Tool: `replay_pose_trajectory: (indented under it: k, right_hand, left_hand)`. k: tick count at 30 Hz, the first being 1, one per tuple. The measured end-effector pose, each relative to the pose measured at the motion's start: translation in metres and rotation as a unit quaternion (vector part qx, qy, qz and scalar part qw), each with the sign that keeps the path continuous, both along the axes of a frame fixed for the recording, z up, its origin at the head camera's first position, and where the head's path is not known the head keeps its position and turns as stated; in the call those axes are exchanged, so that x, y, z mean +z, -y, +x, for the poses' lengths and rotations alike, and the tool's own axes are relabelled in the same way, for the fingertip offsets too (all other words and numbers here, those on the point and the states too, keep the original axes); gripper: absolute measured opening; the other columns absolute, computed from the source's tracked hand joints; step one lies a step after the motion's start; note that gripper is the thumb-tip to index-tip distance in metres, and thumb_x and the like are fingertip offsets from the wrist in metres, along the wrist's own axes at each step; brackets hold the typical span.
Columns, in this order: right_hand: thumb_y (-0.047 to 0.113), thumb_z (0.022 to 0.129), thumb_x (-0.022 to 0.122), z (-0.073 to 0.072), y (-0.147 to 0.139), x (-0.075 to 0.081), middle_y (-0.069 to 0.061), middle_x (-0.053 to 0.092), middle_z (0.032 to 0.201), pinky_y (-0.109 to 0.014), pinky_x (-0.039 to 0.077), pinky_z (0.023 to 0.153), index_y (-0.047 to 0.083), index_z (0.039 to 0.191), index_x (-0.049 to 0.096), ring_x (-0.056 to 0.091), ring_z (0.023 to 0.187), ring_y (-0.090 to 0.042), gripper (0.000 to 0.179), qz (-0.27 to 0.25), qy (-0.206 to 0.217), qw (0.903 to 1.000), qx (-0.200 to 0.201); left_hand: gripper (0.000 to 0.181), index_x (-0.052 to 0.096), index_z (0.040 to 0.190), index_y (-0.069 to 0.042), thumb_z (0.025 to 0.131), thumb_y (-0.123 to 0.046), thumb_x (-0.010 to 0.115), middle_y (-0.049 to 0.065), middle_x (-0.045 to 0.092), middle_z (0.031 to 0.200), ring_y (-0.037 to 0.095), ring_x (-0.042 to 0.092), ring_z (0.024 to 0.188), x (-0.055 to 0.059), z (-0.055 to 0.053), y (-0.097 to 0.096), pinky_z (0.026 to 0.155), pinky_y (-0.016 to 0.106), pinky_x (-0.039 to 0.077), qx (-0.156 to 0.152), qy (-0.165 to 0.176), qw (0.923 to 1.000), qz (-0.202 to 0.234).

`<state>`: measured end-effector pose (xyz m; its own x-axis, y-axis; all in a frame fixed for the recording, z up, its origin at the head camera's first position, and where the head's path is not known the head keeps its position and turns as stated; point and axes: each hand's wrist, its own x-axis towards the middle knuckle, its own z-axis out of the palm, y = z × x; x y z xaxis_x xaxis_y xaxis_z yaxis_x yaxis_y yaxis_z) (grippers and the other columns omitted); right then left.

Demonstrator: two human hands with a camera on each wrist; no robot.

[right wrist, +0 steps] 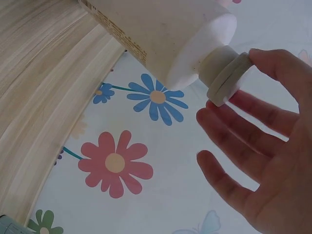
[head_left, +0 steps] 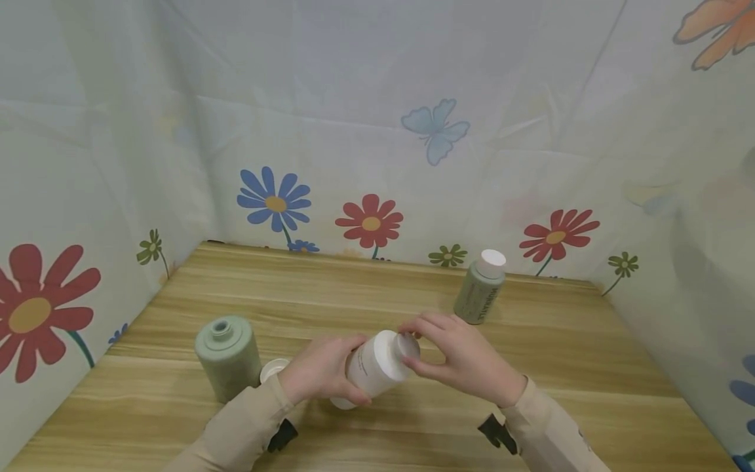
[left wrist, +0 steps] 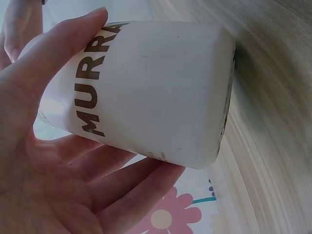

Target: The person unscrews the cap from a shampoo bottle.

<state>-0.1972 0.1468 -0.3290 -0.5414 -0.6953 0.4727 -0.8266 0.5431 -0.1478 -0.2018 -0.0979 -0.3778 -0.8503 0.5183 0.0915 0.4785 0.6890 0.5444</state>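
Observation:
A white bottle [head_left: 373, 368] with dark lettering is tilted above the wooden table, its neck toward the right. My left hand [head_left: 321, 368] grips it around the body, thumb on one side and fingers on the other. In the right wrist view, a white cap [right wrist: 228, 80] sits at the bottle's neck, slightly skewed. My right hand [right wrist: 268, 165] pinches the cap's rim between thumb and fingers, with the other fingers loosely spread. Left of the left hand stands a green bottle [head_left: 229, 357] with an uncapped neck. A round white thing [head_left: 274, 368], partly hidden by the left wrist, lies beside it.
A smaller green bottle [head_left: 480, 288] with a white cap stands upright near the back right of the wooden table [head_left: 330, 282]. A pale cloth [head_left: 354, 131] printed with flowers and butterflies hangs behind the table and along both sides.

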Motion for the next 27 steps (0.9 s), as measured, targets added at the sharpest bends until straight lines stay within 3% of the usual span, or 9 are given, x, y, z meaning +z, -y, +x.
replay_pose_trajectory:
  k: [6,12,17,21,27]
  right_hand:
    - [0.014,0.076,0.080,0.0002,-0.0008,0.0020,0.003,0.065,0.111,-0.030,0.055,0.083,0.013,0.114,0.063,0.063,0.097,-0.011,0.042,0.010,-0.017,0.9990,0.040]
    - [0.015,0.076,0.079,0.0010,-0.0018,0.0014,0.004,0.063,0.116,-0.032,0.052,0.084,0.016,0.118,0.062,0.061,0.103,-0.011,0.045,0.021,-0.032,0.9981,0.048]
    - [0.032,0.086,0.073,0.0026,-0.0004,0.0010,0.005,0.063,0.120,-0.033,0.052,0.087,0.016,0.126,0.058,0.061,0.106,-0.010,0.045,0.015,0.008,0.9996,0.021]
    - [0.037,0.093,0.063,0.0030,0.0011,-0.0001,0.006,0.066,0.115,-0.031,0.055,0.084,0.017,0.126,0.058,0.064,0.100,-0.009,0.039,0.004,0.044,0.9988,-0.021]
    - [0.036,0.091,0.066,0.0017,0.0033,-0.0032,0.011,0.065,0.100,-0.022,0.051,0.073,0.018,0.118,0.062,0.059,0.086,-0.001,0.033,0.009,0.032,0.9989,-0.033]
  left_hand:
    - [0.069,0.061,0.118,-0.013,0.059,-0.034,0.091,0.001,0.070,0.104,0.016,0.063,0.088,-0.0008,-0.0005,0.0003,0.073,0.038,0.051,-0.001,0.001,1.0000,-0.001]
    - [0.069,0.061,0.117,-0.013,0.059,-0.034,0.090,0.001,0.070,0.102,0.015,0.063,0.087,-0.0009,-0.0004,0.0002,0.073,0.036,0.051,-0.001,-0.005,1.0000,-0.005]
    - [0.069,0.061,0.117,-0.013,0.059,-0.034,0.090,0.001,0.070,0.102,0.015,0.063,0.087,-0.0017,-0.0003,0.0010,0.073,0.035,0.051,0.001,-0.005,1.0000,-0.002]
    - [0.069,0.061,0.117,-0.013,0.059,-0.034,0.090,0.000,0.070,0.102,0.015,0.064,0.087,-0.0013,0.0001,0.0008,0.073,0.034,0.051,-0.001,-0.007,1.0000,-0.003]
    - [0.069,0.061,0.117,-0.014,0.059,-0.034,0.090,0.000,0.070,0.100,0.014,0.063,0.086,-0.0009,0.0006,0.0006,0.071,0.032,0.051,-0.001,-0.012,0.9999,-0.005]
